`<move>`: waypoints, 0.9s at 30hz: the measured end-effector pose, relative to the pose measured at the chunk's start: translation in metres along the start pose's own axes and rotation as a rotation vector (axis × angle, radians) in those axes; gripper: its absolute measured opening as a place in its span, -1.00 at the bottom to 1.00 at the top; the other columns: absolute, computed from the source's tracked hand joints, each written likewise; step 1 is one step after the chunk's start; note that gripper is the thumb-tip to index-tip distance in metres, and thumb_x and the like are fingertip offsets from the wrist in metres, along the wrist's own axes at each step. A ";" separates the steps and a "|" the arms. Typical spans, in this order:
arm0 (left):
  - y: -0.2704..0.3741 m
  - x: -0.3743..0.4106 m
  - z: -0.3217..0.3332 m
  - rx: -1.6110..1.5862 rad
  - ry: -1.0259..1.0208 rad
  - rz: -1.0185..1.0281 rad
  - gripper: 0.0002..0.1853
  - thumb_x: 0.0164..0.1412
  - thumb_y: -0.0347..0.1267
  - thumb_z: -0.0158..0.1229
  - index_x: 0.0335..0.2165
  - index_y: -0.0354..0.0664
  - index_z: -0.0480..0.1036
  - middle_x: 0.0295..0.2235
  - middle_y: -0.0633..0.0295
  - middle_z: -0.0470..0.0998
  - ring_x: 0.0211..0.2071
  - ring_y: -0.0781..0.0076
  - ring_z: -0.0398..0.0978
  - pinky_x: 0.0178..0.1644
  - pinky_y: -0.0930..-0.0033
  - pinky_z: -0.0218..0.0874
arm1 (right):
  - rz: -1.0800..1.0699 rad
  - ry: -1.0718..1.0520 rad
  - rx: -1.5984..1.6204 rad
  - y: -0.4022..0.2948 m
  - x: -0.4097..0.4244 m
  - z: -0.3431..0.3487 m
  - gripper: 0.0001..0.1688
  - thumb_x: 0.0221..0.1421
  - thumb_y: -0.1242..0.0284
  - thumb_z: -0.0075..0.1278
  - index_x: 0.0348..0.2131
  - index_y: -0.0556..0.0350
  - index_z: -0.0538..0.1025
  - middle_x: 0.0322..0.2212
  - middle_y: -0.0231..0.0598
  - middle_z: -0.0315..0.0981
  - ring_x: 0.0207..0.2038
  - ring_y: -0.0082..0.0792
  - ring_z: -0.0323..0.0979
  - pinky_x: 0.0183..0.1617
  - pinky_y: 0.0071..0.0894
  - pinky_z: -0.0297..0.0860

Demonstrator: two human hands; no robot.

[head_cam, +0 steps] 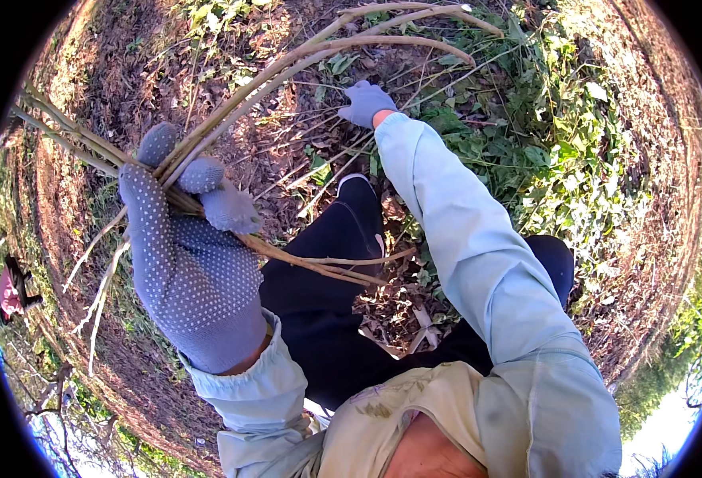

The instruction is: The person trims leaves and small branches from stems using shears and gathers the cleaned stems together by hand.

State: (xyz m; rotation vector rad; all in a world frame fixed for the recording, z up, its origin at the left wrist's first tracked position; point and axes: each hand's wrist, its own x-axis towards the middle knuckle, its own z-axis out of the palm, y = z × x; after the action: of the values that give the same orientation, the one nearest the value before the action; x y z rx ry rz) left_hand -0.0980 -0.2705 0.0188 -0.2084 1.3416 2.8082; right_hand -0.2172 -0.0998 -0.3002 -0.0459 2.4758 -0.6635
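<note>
Both hands wear grey knitted gloves; white dots show on the left one. My left hand [189, 251], raised at the left, is closed around a bundle of long, thin brown stems [249, 83]. Several stems arc up to the top right, others stick out to the left, and thin root-like ends hang below the fist. My right hand [367, 104] reaches down near the ground at the upper middle, beside loose thin stalks [327, 173] and green leaves. Whether its fingers hold a stalk cannot be made out.
Green leafy vines [506, 137] cover the ground at the right. Dry leaves and soil [255, 149] lie ahead. My dark shoe [360, 206] stands below my right hand. A person [13, 290] in a pink top is far off at the left edge, near bare branches.
</note>
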 end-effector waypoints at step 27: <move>-0.098 -0.030 0.137 0.178 -0.253 -0.353 -0.73 0.26 -0.26 0.07 -0.28 -0.30 0.45 -0.50 0.21 0.52 -0.55 0.50 0.51 -0.55 0.50 0.30 | 0.228 1.013 0.278 0.146 -0.295 -0.017 -0.70 -0.06 0.45 0.14 -0.23 0.07 0.55 -0.26 -0.22 0.41 -0.36 -0.39 0.45 -0.19 -0.44 0.39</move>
State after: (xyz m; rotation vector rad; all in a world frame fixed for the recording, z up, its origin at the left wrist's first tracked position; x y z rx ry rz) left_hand -0.0755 -0.1010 0.0323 -0.0729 1.3342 2.3250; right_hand 0.0370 0.0866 -0.2036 0.8619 3.1935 -1.1092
